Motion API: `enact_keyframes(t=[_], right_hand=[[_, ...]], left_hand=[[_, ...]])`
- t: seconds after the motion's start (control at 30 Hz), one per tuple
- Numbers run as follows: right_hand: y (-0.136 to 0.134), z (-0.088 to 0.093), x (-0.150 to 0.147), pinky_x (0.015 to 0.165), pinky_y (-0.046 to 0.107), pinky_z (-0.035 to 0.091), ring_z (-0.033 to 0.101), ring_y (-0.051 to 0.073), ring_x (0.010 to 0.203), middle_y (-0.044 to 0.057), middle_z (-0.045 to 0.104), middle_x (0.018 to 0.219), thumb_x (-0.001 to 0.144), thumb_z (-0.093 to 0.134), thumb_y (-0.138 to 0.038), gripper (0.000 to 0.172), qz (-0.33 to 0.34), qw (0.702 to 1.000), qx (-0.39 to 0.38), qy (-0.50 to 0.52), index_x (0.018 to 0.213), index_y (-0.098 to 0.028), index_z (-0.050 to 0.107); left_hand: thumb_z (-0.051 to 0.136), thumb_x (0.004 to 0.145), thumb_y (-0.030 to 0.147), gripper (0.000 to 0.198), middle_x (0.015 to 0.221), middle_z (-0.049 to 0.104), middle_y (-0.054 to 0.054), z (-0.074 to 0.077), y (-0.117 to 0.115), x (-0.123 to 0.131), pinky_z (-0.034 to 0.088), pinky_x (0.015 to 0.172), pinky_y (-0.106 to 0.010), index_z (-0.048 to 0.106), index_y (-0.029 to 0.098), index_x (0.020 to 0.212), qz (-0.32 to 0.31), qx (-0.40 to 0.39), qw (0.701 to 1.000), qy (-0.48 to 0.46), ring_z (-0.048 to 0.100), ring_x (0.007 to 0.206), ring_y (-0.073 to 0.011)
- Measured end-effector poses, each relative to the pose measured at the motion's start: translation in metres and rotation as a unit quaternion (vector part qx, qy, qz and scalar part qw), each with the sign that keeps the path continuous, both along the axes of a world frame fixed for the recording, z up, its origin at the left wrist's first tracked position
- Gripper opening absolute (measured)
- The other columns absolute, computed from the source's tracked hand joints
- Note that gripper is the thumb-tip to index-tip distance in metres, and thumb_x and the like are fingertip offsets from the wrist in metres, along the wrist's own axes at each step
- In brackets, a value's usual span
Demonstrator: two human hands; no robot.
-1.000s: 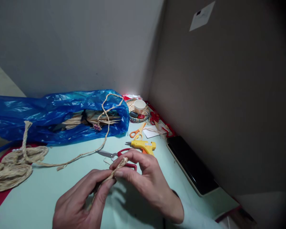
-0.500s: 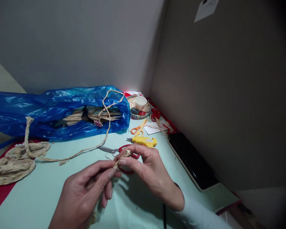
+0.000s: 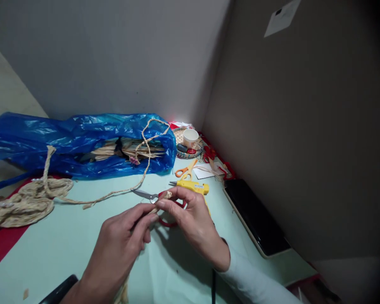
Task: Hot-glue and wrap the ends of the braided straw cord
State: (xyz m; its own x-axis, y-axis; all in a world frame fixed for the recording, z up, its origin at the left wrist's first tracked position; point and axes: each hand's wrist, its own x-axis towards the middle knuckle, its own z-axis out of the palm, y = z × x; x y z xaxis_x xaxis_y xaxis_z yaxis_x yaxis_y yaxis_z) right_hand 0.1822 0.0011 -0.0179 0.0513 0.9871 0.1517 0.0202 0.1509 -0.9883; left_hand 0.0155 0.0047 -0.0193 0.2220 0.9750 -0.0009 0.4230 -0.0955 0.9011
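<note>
Between both hands is a pale strand of dried plant fibre (image 3: 168, 195), its knotted-looking tip poking up past the right fingers. My left hand (image 3: 123, 238) pinches the strand lower down, and more pale fibre hangs below that palm. With thumb and fingertips, my right hand (image 3: 193, 219) grips it near the tip. Behind the fingers lie red-handled scissors (image 3: 167, 223), partly hidden, their blades pointing left. Just beyond them rests a yellow hot glue gun (image 3: 193, 186). A long braided cord (image 3: 107, 195) runs across the table at the left.
A blue plastic bag (image 3: 82, 126) holds a bundle of dried stalks (image 3: 106, 153). Coiled braided pieces (image 3: 38, 207) lie at left. Farther back are orange scissors (image 3: 186, 170) and a woven basket (image 3: 180, 139) with a white cup (image 3: 190, 137). A black-screened tablet (image 3: 256, 215) lies by the right wall.
Both hands remain on the strand; the left has turned so its fingers are more folded under and closer to the right. The view has shifted slightly, bringing a dark object into the lower left.
</note>
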Motion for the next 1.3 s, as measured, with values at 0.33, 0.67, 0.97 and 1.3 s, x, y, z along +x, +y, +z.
enact_keyframes(t=[0.33,0.67,0.97,1.3], right_hand=[[0.003,-0.001,0.005,0.073,0.026,0.048,0.063,0.016,0.076,0.002,0.070,0.077,0.086,0.069,-0.026,0.013,0.040,0.999,0.014,0.018,0.076,-0.018,0.071],[0.002,0.003,0.003,0.076,0.029,0.050,0.063,0.017,0.077,0.002,0.069,0.081,0.083,0.073,-0.036,0.019,0.078,0.996,0.015,0.046,0.081,-0.018,0.069],[-0.002,-0.009,-0.009,0.074,0.024,0.047,0.060,0.015,0.079,0.000,0.067,0.082,0.088,0.070,-0.027,0.009,0.056,0.998,0.038,0.018,0.084,-0.019,0.067],[-0.001,-0.009,-0.012,0.067,0.025,0.043,0.054,0.014,0.069,-0.001,0.061,0.071,0.082,0.072,-0.036,0.022,0.076,0.993,0.003,0.085,0.074,-0.018,0.063]], left_hand=[[0.071,0.086,0.048,0.033,0.061,0.070,-0.003,0.001,0.017,-0.003,0.045,0.052,-0.023,0.076,0.016,0.085,-0.071,-0.203,0.957,-0.194,0.059,0.052,-0.0139],[0.090,0.069,0.033,0.026,0.069,0.064,0.000,0.003,0.009,-0.002,0.045,0.051,-0.018,0.075,0.014,0.079,-0.055,-0.258,0.910,-0.319,0.054,0.056,-0.0085],[0.082,0.077,0.038,0.025,0.061,0.067,0.002,0.004,0.012,0.001,0.047,0.053,-0.023,0.074,0.015,0.082,0.034,-0.055,0.966,-0.251,0.059,0.048,-0.0116],[0.074,0.083,0.036,0.016,0.070,0.065,0.002,0.003,0.003,0.008,0.051,0.054,-0.024,0.070,0.021,0.080,0.028,0.035,0.976,-0.212,0.060,0.057,-0.0135]])
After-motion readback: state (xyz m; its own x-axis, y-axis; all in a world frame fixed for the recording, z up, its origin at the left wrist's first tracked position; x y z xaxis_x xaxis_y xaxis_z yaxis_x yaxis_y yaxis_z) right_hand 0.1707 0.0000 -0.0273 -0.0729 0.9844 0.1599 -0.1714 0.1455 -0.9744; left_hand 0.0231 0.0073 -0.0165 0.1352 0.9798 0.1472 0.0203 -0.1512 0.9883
